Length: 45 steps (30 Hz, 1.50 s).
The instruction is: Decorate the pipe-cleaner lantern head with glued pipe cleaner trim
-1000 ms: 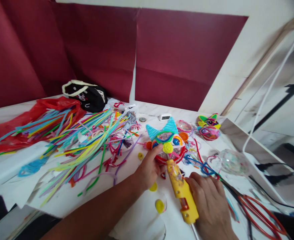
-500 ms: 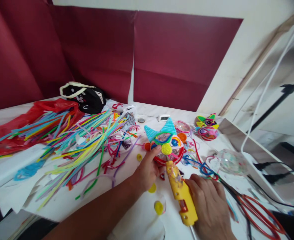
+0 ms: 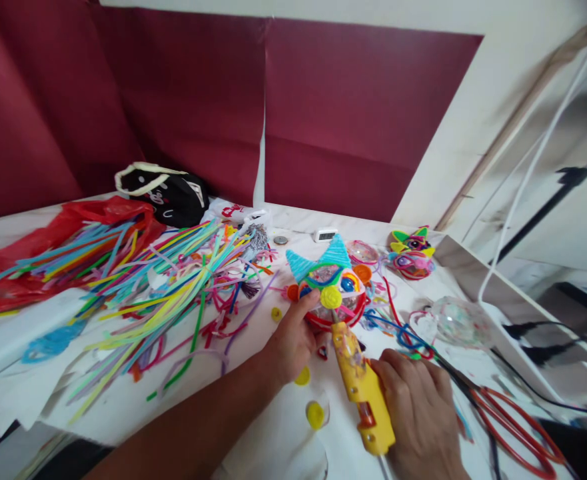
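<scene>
My left hand [image 3: 296,340] grips the lower left side of a pipe-cleaner cat face [image 3: 350,308], which has turquoise ears, blue eyes and a clear, shiny body rimmed in red. A yellow coiled disc [image 3: 330,297] sits at the middle of the face, close to my left thumb. My right hand [image 3: 416,400] is wrapped around a yellow hot glue gun [image 3: 362,393]. Its nozzle points up at the lower edge of the yellow disc; whether it touches I cannot tell. Loose yellow coiled discs [image 3: 316,415] lie on the table below.
Many coloured pipe cleaners [image 3: 173,287] spread over the left, some in a red plastic bag [image 3: 13,267]. Red-handled scissors [image 3: 518,427] lie at right, near a clear plastic ball [image 3: 460,321]. Behind stand a black bag [image 3: 173,197], a small digital timer [image 3: 325,235] and another finished-looking figure [image 3: 412,253].
The view has shifted very slightly. Both hands, the cat face and the glue gun keep nearly the same positions relative to one another.
</scene>
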Available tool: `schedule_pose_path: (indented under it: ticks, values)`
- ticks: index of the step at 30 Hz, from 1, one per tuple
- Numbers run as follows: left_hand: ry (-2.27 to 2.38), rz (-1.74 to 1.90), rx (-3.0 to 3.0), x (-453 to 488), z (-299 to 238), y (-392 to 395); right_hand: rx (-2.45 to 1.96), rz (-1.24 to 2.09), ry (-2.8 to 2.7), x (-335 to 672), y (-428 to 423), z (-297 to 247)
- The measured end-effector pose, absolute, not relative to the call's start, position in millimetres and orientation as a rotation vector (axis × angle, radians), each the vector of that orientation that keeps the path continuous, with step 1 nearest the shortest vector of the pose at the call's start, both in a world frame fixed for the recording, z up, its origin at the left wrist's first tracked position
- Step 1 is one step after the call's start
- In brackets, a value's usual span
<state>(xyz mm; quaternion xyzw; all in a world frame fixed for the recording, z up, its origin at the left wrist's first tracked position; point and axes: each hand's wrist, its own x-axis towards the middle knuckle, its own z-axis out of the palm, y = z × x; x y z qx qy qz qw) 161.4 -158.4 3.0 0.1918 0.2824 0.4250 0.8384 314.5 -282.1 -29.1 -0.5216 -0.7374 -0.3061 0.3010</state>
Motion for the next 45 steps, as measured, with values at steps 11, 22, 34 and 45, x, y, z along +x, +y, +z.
schedule_pose_path:
  ticks: [11,22,34,45]
  values:
    - [0.590,0.905,0.405,161.3,1.7,-158.5,-1.363,-0.787,-1.902,313.1,-279.4,-33.4]
    - [0.604,0.892,0.422,161.3,-1.0,-156.9,-1.375,-0.790,-1.891,311.7,-280.3,-31.1]
    - [0.610,0.879,0.437,160.1,2.0,-157.0,-1.388,-0.779,-1.895,312.9,-284.6,-29.5]
    - [0.577,0.879,0.403,159.3,4.1,-156.1,-1.359,-0.740,-1.886,320.0,-285.3,-34.3]
